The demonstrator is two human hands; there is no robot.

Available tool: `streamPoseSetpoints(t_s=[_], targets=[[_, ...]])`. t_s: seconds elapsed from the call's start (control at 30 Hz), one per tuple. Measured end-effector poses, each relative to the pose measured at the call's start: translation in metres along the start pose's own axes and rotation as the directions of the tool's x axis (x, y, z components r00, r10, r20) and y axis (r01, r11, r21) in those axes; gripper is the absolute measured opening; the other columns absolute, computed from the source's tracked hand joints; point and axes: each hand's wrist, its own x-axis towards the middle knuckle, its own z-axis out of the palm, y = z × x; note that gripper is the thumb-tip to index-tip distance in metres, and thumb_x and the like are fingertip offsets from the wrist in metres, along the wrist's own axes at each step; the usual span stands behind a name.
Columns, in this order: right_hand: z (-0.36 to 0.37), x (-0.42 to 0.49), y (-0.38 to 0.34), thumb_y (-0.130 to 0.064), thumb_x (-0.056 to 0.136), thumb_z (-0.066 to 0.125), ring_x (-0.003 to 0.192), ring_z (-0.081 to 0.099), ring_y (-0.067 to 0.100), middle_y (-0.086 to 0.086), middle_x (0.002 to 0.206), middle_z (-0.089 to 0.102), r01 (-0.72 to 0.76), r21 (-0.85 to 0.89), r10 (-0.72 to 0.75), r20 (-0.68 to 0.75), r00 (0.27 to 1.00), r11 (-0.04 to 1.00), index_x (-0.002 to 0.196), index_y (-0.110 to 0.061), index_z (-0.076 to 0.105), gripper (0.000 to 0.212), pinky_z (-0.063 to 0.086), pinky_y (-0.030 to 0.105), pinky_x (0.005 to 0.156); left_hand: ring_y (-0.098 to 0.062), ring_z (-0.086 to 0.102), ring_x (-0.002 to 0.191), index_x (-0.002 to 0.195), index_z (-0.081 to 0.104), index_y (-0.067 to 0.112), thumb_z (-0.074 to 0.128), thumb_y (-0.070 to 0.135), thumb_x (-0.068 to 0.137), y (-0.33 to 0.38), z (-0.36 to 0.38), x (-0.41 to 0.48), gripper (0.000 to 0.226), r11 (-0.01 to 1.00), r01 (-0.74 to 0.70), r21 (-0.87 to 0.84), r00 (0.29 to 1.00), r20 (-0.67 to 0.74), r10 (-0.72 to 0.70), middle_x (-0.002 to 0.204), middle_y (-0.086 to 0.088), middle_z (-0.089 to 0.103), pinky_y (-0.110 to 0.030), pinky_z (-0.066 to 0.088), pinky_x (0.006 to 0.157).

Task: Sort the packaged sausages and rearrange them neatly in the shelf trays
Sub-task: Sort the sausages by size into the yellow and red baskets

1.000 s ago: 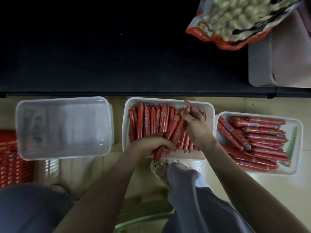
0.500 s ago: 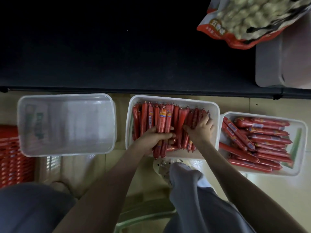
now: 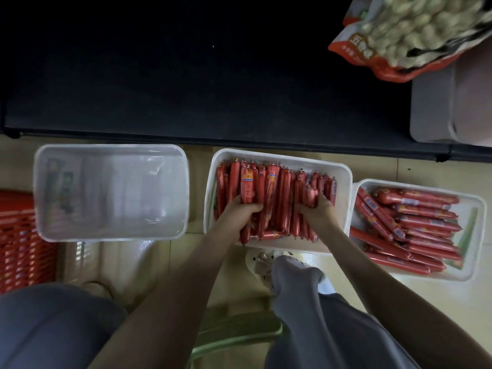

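A white middle tray [image 3: 343, 198] on the floor holds several short red packaged sausages [image 3: 274, 193] standing side by side in a row. My left hand [image 3: 239, 211] grips the near ends of the left part of the row. My right hand [image 3: 318, 209] grips the right part of the same row. A second white tray [image 3: 476, 222] to the right holds several longer red sausages [image 3: 420, 222] lying crosswise, loosely stacked. A clear plastic tub [image 3: 111, 193] stands at the left with no sausages in it.
A dark shelf [image 3: 213, 75] spans the top, its front edge just behind the trays. A red snack bag [image 3: 407, 35] and a pale box [image 3: 450, 107] sit at its right. A red crate [image 3: 18, 241] is far left. My knees, shoe [image 3: 261, 265] and a green stool [image 3: 239, 334] are below.
My right hand came down from holding slanted sausages and now presses the right part of the row. The slanted sausages now stand straight with the others. My left hand shifted slightly.
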Motion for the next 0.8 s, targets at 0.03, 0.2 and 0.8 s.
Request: streamPoseSetpoints(t_s=[0.03,0.2,0.8], targets=[[-0.003,-0.002,0.001,-0.016,0.085,0.069,0.088,0.063,0.022,0.007,0.098,0.067,0.002,0.062,-0.001,-0.011,1.0,0.998,0.112,-0.009,0.056,0.031,0.052,0.037,0.083,-0.021,0.067,0.094,0.101,0.064,0.023,0.06,0.004,0.088,0.0,0.003,-0.001,0.023,1.0,-0.023,0.02,0.999,-0.026,0.024,0.098,-0.004,0.071,-0.04,0.053,0.089],[-0.025,-0.024,-0.013,-0.008,0.092,0.059,0.047,0.062,0.016,0.014,0.068,0.064,-0.041,0.41,0.013,0.072,0.997,0.911,0.101,0.005,0.059,0.016,0.046,0.021,0.04,-0.024,0.067,0.097,0.1,0.066,0.022,0.061,0.007,0.09,0.005,0.015,-0.006,0.019,0.992,-0.122,0.032,0.993,-0.005,0.122,0.099,-0.003,0.071,-0.037,0.053,0.09],[-0.127,-0.188,-0.203,-0.02,0.081,0.066,0.101,0.068,0.03,0.013,0.109,0.071,0.161,0.649,-0.49,0.364,0.792,0.744,0.114,-0.01,0.064,0.034,0.056,0.043,0.078,-0.034,0.064,0.106,0.129,0.054,0.007,0.062,0.006,0.09,0.139,0.004,-0.191,0.041,0.912,-0.407,-0.046,0.833,0.392,0.391,0.12,-0.021,0.064,-0.045,0.052,0.093]])
